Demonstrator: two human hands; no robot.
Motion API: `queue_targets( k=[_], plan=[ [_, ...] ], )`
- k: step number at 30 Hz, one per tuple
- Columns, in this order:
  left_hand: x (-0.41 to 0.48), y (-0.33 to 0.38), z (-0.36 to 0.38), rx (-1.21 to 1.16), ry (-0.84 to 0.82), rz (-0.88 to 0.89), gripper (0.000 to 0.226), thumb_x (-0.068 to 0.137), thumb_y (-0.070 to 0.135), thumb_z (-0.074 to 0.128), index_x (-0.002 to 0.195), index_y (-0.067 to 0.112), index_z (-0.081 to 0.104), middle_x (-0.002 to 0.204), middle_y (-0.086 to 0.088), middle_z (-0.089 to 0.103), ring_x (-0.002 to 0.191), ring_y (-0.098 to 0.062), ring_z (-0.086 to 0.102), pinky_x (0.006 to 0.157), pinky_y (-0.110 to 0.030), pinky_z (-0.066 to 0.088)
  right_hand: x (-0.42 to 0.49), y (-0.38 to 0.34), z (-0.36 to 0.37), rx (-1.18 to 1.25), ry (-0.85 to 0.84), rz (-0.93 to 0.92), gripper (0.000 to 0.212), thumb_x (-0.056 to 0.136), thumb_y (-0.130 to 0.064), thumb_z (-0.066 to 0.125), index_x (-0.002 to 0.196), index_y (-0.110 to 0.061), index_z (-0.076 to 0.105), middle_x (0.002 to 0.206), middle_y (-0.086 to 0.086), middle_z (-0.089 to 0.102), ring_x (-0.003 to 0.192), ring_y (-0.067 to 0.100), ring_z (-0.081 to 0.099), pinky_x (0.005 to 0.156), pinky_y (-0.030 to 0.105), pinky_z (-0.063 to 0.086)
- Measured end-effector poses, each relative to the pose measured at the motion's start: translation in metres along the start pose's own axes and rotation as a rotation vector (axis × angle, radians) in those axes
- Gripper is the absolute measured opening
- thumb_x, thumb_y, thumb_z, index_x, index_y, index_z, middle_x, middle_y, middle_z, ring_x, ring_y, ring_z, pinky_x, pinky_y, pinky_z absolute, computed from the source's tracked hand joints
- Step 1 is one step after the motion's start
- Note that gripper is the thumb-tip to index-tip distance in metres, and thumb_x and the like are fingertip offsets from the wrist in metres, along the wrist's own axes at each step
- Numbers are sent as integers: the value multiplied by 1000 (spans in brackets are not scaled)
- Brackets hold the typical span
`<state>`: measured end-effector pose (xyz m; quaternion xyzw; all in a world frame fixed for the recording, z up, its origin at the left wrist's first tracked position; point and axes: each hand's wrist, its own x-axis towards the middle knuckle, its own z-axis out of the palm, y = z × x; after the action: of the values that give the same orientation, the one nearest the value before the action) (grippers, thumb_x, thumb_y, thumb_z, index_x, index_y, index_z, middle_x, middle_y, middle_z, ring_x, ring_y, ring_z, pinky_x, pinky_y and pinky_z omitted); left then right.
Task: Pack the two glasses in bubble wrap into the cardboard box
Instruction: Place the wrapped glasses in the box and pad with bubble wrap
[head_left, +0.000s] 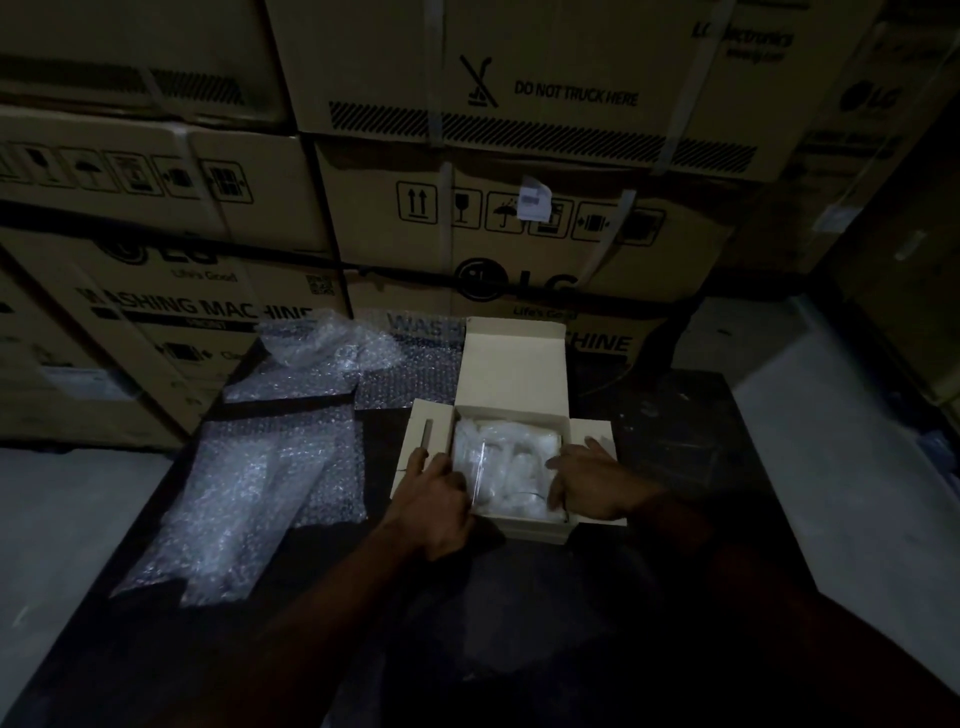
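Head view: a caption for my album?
Left hand and right hand at an open cardboard box holding bubble-wrapped glasses.

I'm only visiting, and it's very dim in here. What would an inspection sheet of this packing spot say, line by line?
Surface: dark table, scuffed.
Job's things: cardboard box open, lid flap upright; bubble-wrapped bundles inside it, the glasses themselves not visible.
Clutter: loose bubble wrap sheets lying left of the box.
Hands: left hand with fingers curled over the box's left wall; right hand on its right wall, grip too dim to tell.
Cables: nothing seen.
Surroundings: stacked appliance cartons behind the table; pale floor on either side.
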<state>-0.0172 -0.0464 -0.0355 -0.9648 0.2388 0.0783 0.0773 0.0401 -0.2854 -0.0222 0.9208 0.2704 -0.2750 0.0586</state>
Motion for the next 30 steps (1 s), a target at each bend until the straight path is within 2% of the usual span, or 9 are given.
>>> queue_targets(
  k=[3,6,8,11,14,16,18,24,30],
  plan=[
    [1,-6,2,0,82,-75,63,83,49,18,106,20,69,136,0,52,131,-30,34,100,-54,10,4,10,-4,-4,216,15,38,88,-15,48,122,-28,62,142,-6,46,140,15,27,117,43,-2],
    [6,-10,6,-1,-8,-130,76,85,58,6,129,22,57,155,-1,27,144,-33,9,108,-59,-1,8,8,3,-203,162,8,37,94,-25,43,128,-24,58,144,-5,43,141,20,23,116,50,-5],
    [12,-10,6,-1,-39,-152,88,84,67,-3,135,21,51,157,0,23,145,-34,3,109,-59,-6,13,2,7,-254,101,25,38,95,-30,41,130,-23,55,149,-3,36,143,25,17,116,55,-3],
    [21,-9,10,4,-81,-155,86,87,73,5,136,19,50,155,-3,26,144,-33,7,110,-59,-8,20,-2,10,-249,59,32,40,92,-28,44,130,-22,55,150,-3,34,144,28,13,116,56,-1],
    [26,-11,3,2,-24,-193,85,87,74,10,132,16,54,151,-9,33,140,-30,17,111,-56,-5,25,0,3,-158,83,85,38,92,-24,43,127,-20,57,140,-1,47,140,21,27,118,47,1],
    [31,-13,0,-8,38,-211,82,89,72,15,136,15,49,152,-10,32,140,-29,20,111,-55,-1,29,1,-6,1,234,113,39,89,-17,46,126,-19,58,134,3,55,129,20,43,117,36,18],
    [35,-17,0,3,12,-208,85,88,73,13,147,14,31,158,-8,20,144,-29,13,111,-56,-3,33,-1,-14,166,343,104,49,85,-9,50,133,-20,53,139,4,52,129,21,46,109,32,34],
    [42,-14,-8,70,-114,-181,92,85,78,16,152,15,20,160,-13,6,146,-31,3,112,-56,-12,52,-11,-16,244,170,72,56,89,-13,46,143,-25,40,149,3,40,134,22,41,108,37,38],
    [43,-12,-10,97,-139,-145,92,85,78,18,150,13,22,158,-11,19,147,-29,0,111,-55,-16,65,-15,-11,250,53,95,53,94,-20,42,146,-23,35,154,5,31,140,23,32,115,35,27]
  ],
)
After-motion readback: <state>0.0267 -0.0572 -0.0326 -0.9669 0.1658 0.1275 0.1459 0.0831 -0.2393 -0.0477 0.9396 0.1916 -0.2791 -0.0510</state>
